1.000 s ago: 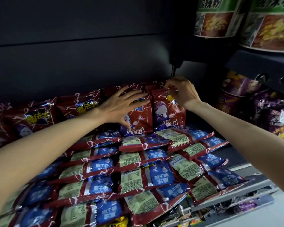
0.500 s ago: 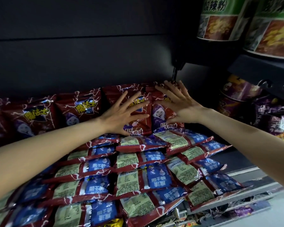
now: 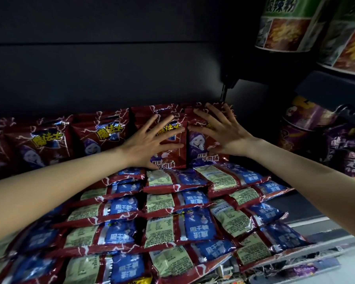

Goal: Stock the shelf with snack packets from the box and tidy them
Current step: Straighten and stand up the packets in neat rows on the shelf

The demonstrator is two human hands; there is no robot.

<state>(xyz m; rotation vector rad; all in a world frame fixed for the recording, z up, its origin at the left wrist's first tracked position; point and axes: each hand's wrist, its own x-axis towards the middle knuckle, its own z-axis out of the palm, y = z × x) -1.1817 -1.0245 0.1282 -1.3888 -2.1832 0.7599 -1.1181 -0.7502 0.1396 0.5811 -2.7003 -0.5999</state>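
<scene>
Red snack packets stand upright in a row along the back of the shelf. My left hand (image 3: 152, 140) lies flat with spread fingers on one upright red packet (image 3: 168, 160). My right hand (image 3: 221, 134) presses flat with spread fingers on the rightmost upright packet (image 3: 201, 148) beside it. In front of them, several rows of the same packets lie face down, showing blue and pale green backs (image 3: 172, 206). The box is out of view.
A dark back panel (image 3: 111, 68) rises behind the packets. Large noodle tubs (image 3: 285, 27) stand on a higher shelf at the upper right. Purple snack bags and tubs (image 3: 316, 128) fill the neighbouring bay on the right. The shelf's front edge (image 3: 307, 257) runs at lower right.
My right hand let go of the rightmost packet's top edge and now lies flat on its front. My left hand stays spread on the neighbouring packet.
</scene>
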